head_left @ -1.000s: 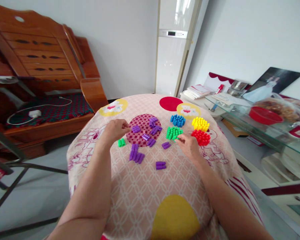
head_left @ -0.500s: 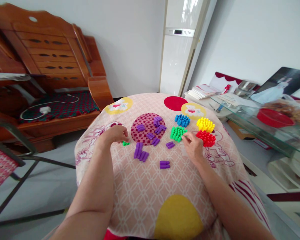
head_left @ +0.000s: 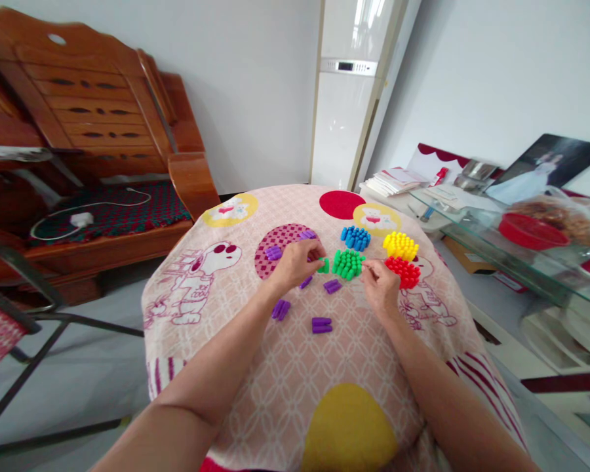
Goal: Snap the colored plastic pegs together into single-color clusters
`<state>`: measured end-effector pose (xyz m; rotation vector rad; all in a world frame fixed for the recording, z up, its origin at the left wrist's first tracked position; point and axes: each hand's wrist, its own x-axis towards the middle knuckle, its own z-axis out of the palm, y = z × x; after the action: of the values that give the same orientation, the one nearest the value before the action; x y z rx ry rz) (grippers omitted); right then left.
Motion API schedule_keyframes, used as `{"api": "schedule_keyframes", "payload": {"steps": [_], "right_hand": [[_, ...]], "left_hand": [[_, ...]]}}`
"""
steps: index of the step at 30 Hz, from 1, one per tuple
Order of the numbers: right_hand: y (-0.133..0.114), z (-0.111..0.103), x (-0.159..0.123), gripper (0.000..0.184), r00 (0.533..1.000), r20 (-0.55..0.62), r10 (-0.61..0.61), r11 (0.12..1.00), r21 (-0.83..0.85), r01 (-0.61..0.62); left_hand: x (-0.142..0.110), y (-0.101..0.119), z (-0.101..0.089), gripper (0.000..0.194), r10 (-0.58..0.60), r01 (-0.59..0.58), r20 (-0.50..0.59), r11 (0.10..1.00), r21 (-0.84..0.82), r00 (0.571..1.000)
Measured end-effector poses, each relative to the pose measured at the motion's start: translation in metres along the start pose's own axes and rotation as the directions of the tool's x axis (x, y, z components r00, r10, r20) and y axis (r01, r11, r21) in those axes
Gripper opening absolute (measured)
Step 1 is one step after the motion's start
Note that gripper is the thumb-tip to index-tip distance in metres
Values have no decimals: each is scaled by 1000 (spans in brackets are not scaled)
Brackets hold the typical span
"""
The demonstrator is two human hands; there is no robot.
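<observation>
My left hand (head_left: 299,262) pinches a small green plastic building block (head_left: 324,265) just left of a cluster of upright green peg-like blocks (head_left: 348,263). At the right side of that cluster, my right hand (head_left: 382,285) has its fingers closed, the tips against the edge pegs. Purple blocks of the same kind lie scattered on the cloth: one pair (head_left: 321,325) nearest me, another (head_left: 332,286) below the green cluster, and more (head_left: 281,309) to the left. My left hand covers some purple blocks.
Beyond the green cluster stand a blue cluster (head_left: 356,238), a yellow one (head_left: 400,246) and a red one (head_left: 403,273), close to my right hand. A patterned cloth (head_left: 354,360) covers the round table. To the right is a glass shelf with a red bowl (head_left: 533,231); a wooden bench (head_left: 98,131) stands left.
My left hand has moved right across the table, carrying the green block from the left side to beside the green cluster. My right hand stays at the cluster's right edge.
</observation>
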<state>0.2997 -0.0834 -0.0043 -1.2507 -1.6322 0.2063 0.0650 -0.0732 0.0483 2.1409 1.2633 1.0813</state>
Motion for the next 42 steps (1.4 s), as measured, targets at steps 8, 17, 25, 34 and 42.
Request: {"api": "schedule_keyframes", "payload": {"steps": [8,17,25,34,42], "right_hand": [[2,2,-1,22,1000,4,-4,1000,-16,4],[3,2,-1,23,999,20,38,999,3,-38],[9,0,-2,24,1000,23,1,1000,-31,-1],[16,1,-4,26,999,19,-31,996,-85,33],[7,-6,-3,29,978,197,-68,983,-156,99]], "left_hand": [[8,-1,58,12,119,-132,71,965,227,990],[22,-34,5,14,-70,131,-179,926,353,981],[81,-78,6,40,-152,154,-44,858,491,987],[47,-58,21,27,-70,-108,313,849,518,947],[-37,-12,4,30,-62,-108,312,859,500,948]]}}
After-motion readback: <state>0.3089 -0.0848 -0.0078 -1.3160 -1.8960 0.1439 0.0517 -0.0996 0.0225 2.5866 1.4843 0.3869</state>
